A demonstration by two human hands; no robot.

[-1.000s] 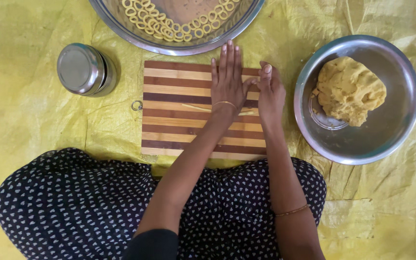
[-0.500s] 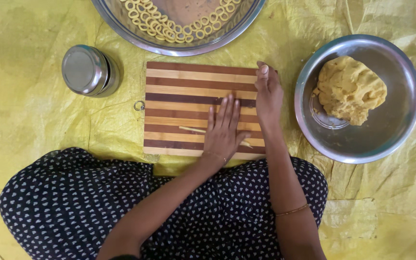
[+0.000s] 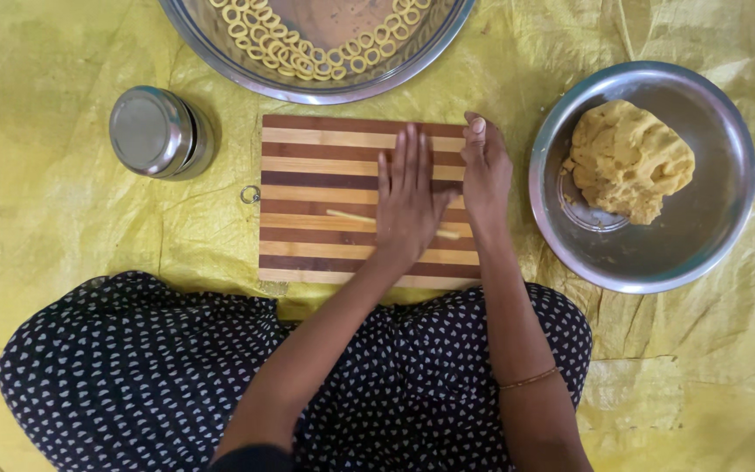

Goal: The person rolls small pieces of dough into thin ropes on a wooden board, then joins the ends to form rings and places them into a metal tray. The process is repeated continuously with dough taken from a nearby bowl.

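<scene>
Striped cutting board [image 3: 325, 166]: brown and pale wooden bands, lying flat on a yellow sheet [image 3: 63, 210] spread over the floor, taken here as the landmark.

Left hand [image 3: 408, 205]: on the board's right half, palm down, fingers [image 3: 412, 157] straight and close together, pointing to the board's far edge; pressed flat on a dough strand, nothing gripped.

Dough strand [image 3: 351, 216]: thin, pale, lying across the board's middle bands; one end showing left of the left hand, a short tip showing at its right side, the middle hidden under the palm.

Right hand [image 3: 485, 175]: at the board's right edge, touching the left hand's side; fingers curled inward, thumb stretched toward the far edge. Cannot tell whether anything is held.

Steel bowl [image 3: 727, 218]: right of the board, near but apart, holding a lump of yellow dough [image 3: 629, 159].

Large steel tray [image 3: 220, 61]: just beyond the board's far edge, partly out of view, carrying many small dough rings [image 3: 294, 59].

Round steel tin [image 3: 157, 133]: left of the board, lid on.

Small metal ring [image 3: 250, 194]: on the sheet, just beside the board's left edge.

Dark spotted skirt [image 3: 133, 376]: over crossed legs, at the board's near edge.
</scene>
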